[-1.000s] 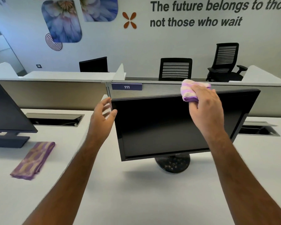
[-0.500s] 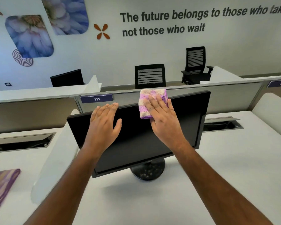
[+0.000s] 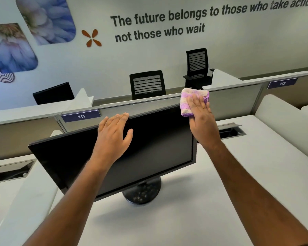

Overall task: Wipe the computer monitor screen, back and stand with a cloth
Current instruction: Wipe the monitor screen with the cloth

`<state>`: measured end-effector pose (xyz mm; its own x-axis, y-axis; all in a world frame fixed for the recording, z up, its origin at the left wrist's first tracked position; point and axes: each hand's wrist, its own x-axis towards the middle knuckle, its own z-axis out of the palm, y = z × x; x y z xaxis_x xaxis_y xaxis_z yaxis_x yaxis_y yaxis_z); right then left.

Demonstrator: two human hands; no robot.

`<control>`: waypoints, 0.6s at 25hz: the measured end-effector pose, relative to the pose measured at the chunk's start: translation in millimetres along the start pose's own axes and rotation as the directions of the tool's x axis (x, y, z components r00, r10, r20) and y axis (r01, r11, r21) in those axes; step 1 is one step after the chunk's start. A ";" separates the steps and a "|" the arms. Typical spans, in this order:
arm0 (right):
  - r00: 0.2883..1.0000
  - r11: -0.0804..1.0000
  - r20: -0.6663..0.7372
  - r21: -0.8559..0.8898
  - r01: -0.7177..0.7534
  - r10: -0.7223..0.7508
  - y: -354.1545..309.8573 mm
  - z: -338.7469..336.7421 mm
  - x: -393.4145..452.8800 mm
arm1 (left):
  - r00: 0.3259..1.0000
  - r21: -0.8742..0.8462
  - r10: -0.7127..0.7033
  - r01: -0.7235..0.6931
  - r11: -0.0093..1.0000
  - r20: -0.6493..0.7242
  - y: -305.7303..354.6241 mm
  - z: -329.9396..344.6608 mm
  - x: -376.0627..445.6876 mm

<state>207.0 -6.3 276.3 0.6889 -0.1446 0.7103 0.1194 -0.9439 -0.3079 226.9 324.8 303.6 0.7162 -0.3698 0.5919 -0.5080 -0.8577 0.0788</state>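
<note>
The right hand (image 3: 202,119) lies flat with straight fingers on a folded cloth (image 3: 192,101), pressing it against the upper right corner of the monitor (image 3: 158,148); the cloth is soft, nubby terry, striped in lilac and pale cream, and its top edge stands above the monitor's frame. The left hand (image 3: 114,137) is spread open with its fingers relaxed, the fingertips at the monitor's top edge near the middle and the thumb held out to the side over the dark glass; whether the palm touches the screen cannot be told. The two hands are well apart. The monitor is a flat rectangle with a thin matte black bezel and a smooth, dark, unlit screen, tilted so that its left end sits lower in view. It rests on a round black stand base (image 3: 142,192), glossy and flecked with pale spots, which sits on a smooth white desk (image 3: 185,219). Behind the monitor runs a grey partition (image 3: 229,102) with a slim metal rail, bearing dark blue plates that read "111" (image 3: 81,116) and "112" (image 3: 282,83). Beyond it stand two black office chairs (image 3: 147,85) with slatted mesh backs. The pale wall (image 3: 149,55) carries bold dark lettering (image 3: 158,23), "The future belongs to those who take action, not those who wait", beside an orange four-petal mark and rounded panels of blue flower prints.
</note>
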 end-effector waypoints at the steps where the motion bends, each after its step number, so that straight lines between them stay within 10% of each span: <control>1: 1.000 1.000 -0.017 0.012 0.000 0.000 7.2 4.0 -3.9 | 1.000 -0.008 0.000 -0.001 1.000 -0.018 5.3 4.1 2.6; 15: 0.994 0.979 0.078 0.183 -0.088 0.075 56.5 68.5 -111.2 | 0.987 -0.153 -0.067 0.045 0.987 -0.145 7.7 18.2 6.4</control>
<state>186.2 -23.2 136.6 0.7497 -0.1915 0.6335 0.1871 -0.8569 -0.4803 236.3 309.4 293.4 0.6717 -0.2558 0.6953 -0.5428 -0.8087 0.2268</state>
